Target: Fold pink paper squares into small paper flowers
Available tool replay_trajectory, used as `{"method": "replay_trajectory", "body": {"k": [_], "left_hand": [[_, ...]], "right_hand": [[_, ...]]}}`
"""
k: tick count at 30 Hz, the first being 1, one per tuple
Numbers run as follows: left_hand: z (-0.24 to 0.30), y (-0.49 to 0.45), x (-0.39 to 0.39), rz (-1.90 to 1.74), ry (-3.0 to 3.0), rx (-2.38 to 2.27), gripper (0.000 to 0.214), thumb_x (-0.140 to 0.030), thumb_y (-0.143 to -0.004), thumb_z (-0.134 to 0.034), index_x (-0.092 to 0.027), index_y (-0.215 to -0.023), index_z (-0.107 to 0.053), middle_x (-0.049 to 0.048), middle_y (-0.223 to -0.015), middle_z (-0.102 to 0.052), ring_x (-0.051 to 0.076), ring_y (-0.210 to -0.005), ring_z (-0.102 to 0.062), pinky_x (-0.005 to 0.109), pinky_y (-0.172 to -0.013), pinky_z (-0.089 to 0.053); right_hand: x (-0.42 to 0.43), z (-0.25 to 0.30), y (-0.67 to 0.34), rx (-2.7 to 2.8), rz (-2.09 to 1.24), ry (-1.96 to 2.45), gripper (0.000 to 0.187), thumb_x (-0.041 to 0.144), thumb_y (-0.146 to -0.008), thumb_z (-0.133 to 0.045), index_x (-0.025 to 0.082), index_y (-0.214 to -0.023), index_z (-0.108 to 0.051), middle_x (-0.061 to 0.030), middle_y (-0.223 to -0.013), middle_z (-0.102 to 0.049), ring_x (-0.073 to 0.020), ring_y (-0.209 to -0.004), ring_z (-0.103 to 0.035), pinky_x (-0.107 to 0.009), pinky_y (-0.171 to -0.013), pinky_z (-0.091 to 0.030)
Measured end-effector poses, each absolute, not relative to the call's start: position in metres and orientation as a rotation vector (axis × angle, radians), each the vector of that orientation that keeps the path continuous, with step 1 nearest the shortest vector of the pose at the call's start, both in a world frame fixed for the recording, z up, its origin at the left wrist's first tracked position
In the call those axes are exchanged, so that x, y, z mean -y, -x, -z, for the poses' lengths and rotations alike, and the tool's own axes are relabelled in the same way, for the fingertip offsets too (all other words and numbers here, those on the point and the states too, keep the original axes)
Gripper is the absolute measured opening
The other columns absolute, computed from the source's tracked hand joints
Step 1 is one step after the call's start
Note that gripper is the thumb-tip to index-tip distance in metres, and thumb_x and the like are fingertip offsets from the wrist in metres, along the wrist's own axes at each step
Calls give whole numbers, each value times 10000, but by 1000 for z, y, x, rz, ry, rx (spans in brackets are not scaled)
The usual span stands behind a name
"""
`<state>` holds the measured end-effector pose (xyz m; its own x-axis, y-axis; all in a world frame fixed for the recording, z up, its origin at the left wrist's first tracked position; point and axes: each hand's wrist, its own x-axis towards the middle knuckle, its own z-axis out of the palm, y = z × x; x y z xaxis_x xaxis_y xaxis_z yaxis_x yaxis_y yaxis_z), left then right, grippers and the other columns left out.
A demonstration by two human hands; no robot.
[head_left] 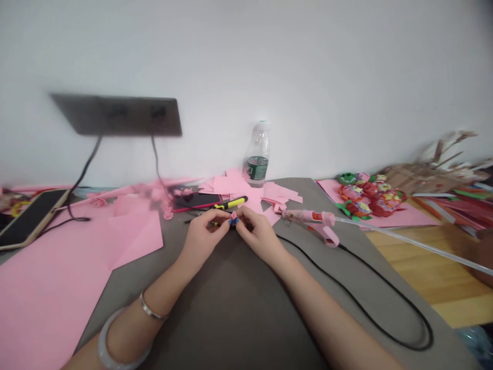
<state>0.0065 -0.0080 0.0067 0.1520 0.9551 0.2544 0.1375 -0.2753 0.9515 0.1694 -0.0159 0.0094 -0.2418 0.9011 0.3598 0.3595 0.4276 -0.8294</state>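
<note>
**Small paper piece pinched between both hands over grey worktop**

White wall behind, grey worktop (231, 308) in front, wood surface showing at right. Both hands meet near the middle of the worktop, fingertips together on one tiny folded piece (233, 221). Piece looks pink with a blue bit and some red; very small, folds too fine to read. Left hand (202, 234) pinches it from the left, right hand (258, 234) from the right, both closed on it, held just above the surface. Left wrist has a thin metal bangle (152, 310) and a pale thick bangle (115, 349) further up the arm.

Just behind the hands: yellow-and-black tool (231, 203), a phone with pink edge (196, 201), scattered pink paper squares (269, 194). Clear plastic bottle (257, 154) stands against the wall. Pink glue gun (311, 220) lies right of the hands, black cord (370, 308) looping over the worktop. Large pink sheets (57, 267) lie at left, another phone (31, 216) on them with a cable. Colourful paper flowers (365, 198) sit far right.
</note>
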Motion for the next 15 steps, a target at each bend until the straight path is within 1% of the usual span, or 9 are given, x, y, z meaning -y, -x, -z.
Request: {"method": "replay_trajectory", "body": {"k": [4, 6, 9, 10, 15], "left_hand": [[-4, -5, 6, -1196, -1581, -1064, 146, -275, -792, -657, -183, -870, -740, 44, -893, -752, 196, -839, -693, 292, -746, -568], [-4, -5, 6, -1197, -1576, -1071, 174, -263, -789, -662, -183, -926, -734, 49, -923, -757, 196, -861, -702, 295, -772, -572], [-6, -5, 8, -1208, -1591, -1094, 258, -232, -789, -654, -189, -1039, -697, 40, -896, -751, 187, -867, -706, 290, -774, -576], [-6, -5, 9, -1212, -1599, -1099, 266, -225, -790, -651, -191, -1051, -688, 35, -880, -747, 184, -862, -705, 288, -768, -577], [-4, -5, 7, -1236, -1517, -1029, 146, -222, -774, -668, -175, -910, -693, 47, -894, -744, 177, -827, -707, 299, -787, -574]], "right_hand": [[16, -11, -172, 1833, -776, 1074, 91, 142, -854, -455, 191, -820, -524, 45, -650, -460, -111, -575, -421, -224, -549, -314], [16, -10, -172, 1845, -765, 1073, 90, 133, -846, -460, 191, -811, -520, 44, -656, -466, -108, -578, -421, -222, -549, -318], [16, -8, -172, 1844, -764, 1076, 83, 131, -837, -468, 193, -795, -504, 45, -661, -457, -104, -577, -415, -219, -544, -317], [15, -8, -171, 1840, -771, 1079, 81, 132, -835, -471, 193, -791, -502, 45, -659, -453, -103, -576, -412, -219, -542, -317], [15, -6, -169, 1762, -841, 1085, 61, 176, -843, -489, 192, -790, -516, 46, -643, -450, -105, -572, -414, -224, -538, -319]]}}
